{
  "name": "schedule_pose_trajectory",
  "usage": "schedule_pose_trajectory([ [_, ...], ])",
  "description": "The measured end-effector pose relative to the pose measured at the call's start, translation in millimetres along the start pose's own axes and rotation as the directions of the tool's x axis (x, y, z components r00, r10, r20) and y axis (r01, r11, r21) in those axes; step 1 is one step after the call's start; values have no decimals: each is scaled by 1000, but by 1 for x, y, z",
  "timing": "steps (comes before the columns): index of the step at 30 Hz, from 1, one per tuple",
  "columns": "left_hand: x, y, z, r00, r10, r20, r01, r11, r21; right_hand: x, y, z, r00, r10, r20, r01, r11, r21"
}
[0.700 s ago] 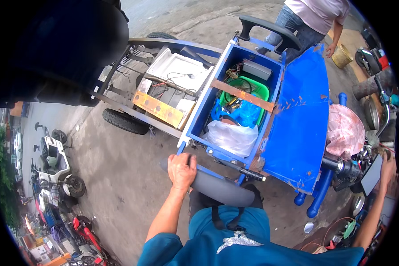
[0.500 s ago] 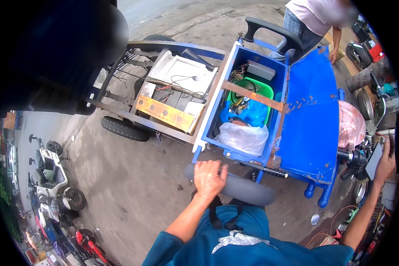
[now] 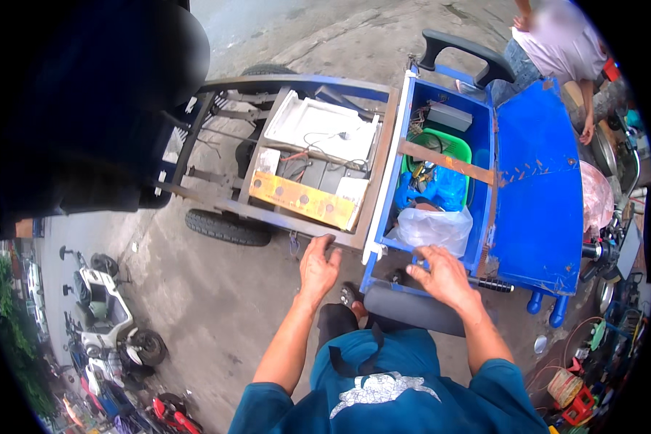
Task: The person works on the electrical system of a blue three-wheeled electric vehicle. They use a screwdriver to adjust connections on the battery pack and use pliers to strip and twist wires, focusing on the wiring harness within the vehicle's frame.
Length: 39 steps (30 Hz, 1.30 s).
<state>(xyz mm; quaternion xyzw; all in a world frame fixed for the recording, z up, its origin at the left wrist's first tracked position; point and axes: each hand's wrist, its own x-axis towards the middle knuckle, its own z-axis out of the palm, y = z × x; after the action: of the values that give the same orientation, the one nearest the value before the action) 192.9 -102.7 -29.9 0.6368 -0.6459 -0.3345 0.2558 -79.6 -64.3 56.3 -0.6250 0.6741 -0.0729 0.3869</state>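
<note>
My left hand (image 3: 321, 269) is over the near metal rail of the vehicle's frame (image 3: 289, 226), fingers stretched and holding nothing. Whether its fingertips touch the rail, I cannot tell. My right hand (image 3: 445, 276) hovers by the near edge of a blue metal box (image 3: 406, 170), thumb and fingers apart, beside a white plastic bag (image 3: 435, 228). Inside the box are a green basket (image 3: 464, 148), a blue plastic bag (image 3: 452, 189) and a silver-grey box (image 3: 450, 116). A grey curved pad (image 3: 412, 309) lies below my right hand. The blue lid (image 3: 535, 181) is swung out to the right.
On the frame rest a white tray (image 3: 325, 129) and an orange-yellow board (image 3: 300, 200) among wires. A tyre (image 3: 226, 227) stands below the rail. Another person (image 3: 568, 47) is at the upper right. A parked white scooter (image 3: 108, 304) is at the left.
My left hand has left the grey pad and moved up to the frame rail. My right hand has come from the grey panel at the far right to the box's near edge. The other person has straightened.
</note>
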Motion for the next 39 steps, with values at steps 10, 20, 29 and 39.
schedule_pose_trajectory([
  [10,151,-118,55,906,118,407,-311,837,450,-54,-38,64,923,31,-382,-38,999,-10],
  [20,197,-140,56,693,37,720,-531,702,475,-22,-30,104,606,271,-748,-367,929,39],
  [29,227,-119,49,607,-268,748,-319,780,538,-18,-29,106,599,242,-763,-363,932,11],
  [39,180,-174,85,802,-202,562,-86,892,443,-10,-30,105,600,244,-762,-354,935,21],
])
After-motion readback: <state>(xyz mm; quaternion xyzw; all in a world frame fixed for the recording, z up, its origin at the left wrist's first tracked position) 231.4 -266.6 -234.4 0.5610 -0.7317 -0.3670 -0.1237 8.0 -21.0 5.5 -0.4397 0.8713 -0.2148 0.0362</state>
